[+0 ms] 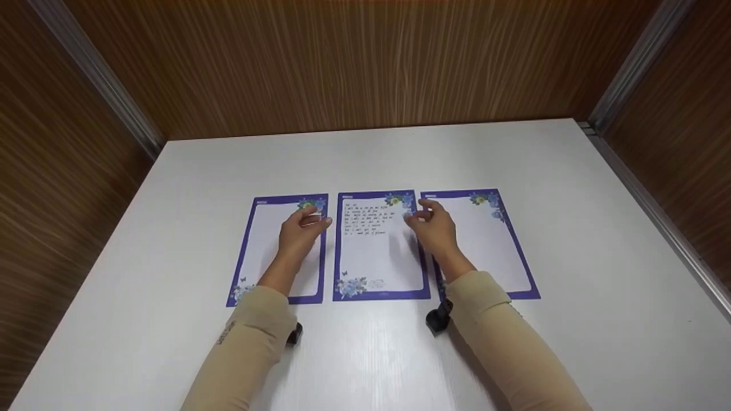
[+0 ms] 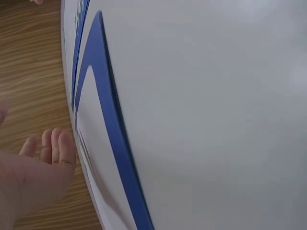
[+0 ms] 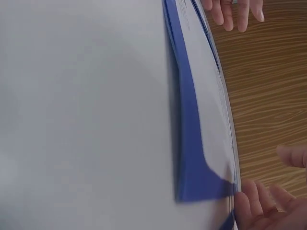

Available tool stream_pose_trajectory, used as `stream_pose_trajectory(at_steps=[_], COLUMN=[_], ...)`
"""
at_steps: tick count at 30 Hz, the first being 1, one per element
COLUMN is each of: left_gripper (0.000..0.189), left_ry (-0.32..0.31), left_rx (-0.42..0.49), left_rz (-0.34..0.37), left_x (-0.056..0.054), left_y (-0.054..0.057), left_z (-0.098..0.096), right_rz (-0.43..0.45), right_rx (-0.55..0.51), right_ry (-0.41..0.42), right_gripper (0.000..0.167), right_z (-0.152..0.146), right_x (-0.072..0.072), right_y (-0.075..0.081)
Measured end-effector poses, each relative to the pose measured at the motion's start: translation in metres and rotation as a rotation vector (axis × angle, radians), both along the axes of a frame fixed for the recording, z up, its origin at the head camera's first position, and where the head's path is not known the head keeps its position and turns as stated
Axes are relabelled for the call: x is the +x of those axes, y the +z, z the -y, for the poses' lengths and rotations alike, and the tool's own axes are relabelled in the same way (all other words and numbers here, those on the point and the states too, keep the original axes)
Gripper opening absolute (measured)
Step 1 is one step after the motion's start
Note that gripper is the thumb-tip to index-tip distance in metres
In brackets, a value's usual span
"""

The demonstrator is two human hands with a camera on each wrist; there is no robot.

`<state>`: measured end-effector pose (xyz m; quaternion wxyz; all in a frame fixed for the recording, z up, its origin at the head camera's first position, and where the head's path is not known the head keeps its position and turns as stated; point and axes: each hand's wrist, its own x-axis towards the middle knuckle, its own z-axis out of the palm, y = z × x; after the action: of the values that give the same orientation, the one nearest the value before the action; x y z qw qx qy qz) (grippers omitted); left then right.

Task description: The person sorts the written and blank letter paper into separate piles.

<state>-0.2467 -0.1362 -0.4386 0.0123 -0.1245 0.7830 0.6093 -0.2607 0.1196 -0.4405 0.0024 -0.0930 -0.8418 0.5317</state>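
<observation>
Three purple-bordered sheets of paper lie side by side on the table. Handwritten lines fill the upper part of the middle sheet [image 1: 377, 257]; no writing shows on the visible parts of the left sheet [image 1: 265, 228] and right sheet [image 1: 485, 245]. Over the left sheet's upper right hovers my left hand [image 1: 298, 233], fingers loosely bent and thumb apart. My right hand [image 1: 438, 231] is held above the gap between the middle and right sheets, its thumb over the middle one. Both hands look empty. In the right wrist view, bent fingers of the right hand [image 3: 273, 208] appear at the lower right.
The white table [image 1: 365, 160] extends around the sheets, bounded by a wood-grain panel [image 1: 365, 63] behind and panels at both sides. A black device [image 1: 438, 319] sits at the right wrist, and part of another [image 1: 294, 334] shows by the left sleeve.
</observation>
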Motion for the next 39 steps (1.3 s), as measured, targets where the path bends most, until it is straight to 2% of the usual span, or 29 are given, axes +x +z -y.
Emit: stream_pose_trajectory(at_steps=[13,21,32,39], left_gripper=[0.063,0.067,0.072,0.075], left_ry=[0.049,0.089,0.128,0.144], left_rx=[-0.008,-0.035,-0.058,-0.084], left_rz=[-0.014,0.038,0.031,0.072], left_x=[0.003,0.009,0.017,0.023], left_y=[0.0,0.002,0.005,0.005], left_z=[0.049,0.075,0.106,0.12], right_rz=[-0.041,-0.114,-0.047,-0.005], right_rx=[-0.065,-0.091,-0.05,-0.057], right_ry=[0.034,0.071,0.127,0.192], right_gripper=[0.067,0.069,0.07,0.07], right_z=[0.037,0.064,0.096,0.113], right_x=[0.003,0.006,0.012,0.018], right_y=[0.0,-0.003,-0.002,-0.001])
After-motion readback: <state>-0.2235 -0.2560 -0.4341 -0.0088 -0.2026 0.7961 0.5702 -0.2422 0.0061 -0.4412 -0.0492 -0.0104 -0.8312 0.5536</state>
